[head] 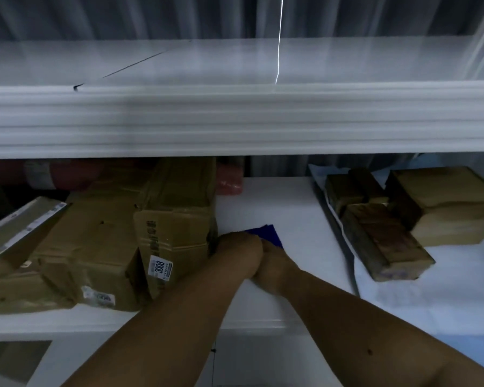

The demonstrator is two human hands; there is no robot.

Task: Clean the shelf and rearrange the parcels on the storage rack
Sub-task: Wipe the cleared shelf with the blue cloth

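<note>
White shelving fills the view, and the lower white shelf board (285, 216) has a bare strip down its middle, running from the near edge to the far grey wall. Nearest, two bare forearms reach in over that near edge and meet on the strip. The left hand (239, 248) is curled into a loose fist beside the corner of the tall brown cardboard box (176, 227) with a "3008" label; whether it grips anything I cannot tell. The right hand (274, 263) presses against it, its fingers hidden, just near of a dark blue cloth (264, 233) lying flat on the board; I cannot tell if it holds the cloth. Left of the strip, taped brown cardboard parcels (90, 247) crowd together up to the near edge. Right of it, small brown paper-wrapped parcels (386, 241) sit on a pale plastic mailer bag (430, 280). Farther back left lie reddish wrapped packages (229, 178). Above, the upper white shelf (235, 118) overhangs everything.
</note>
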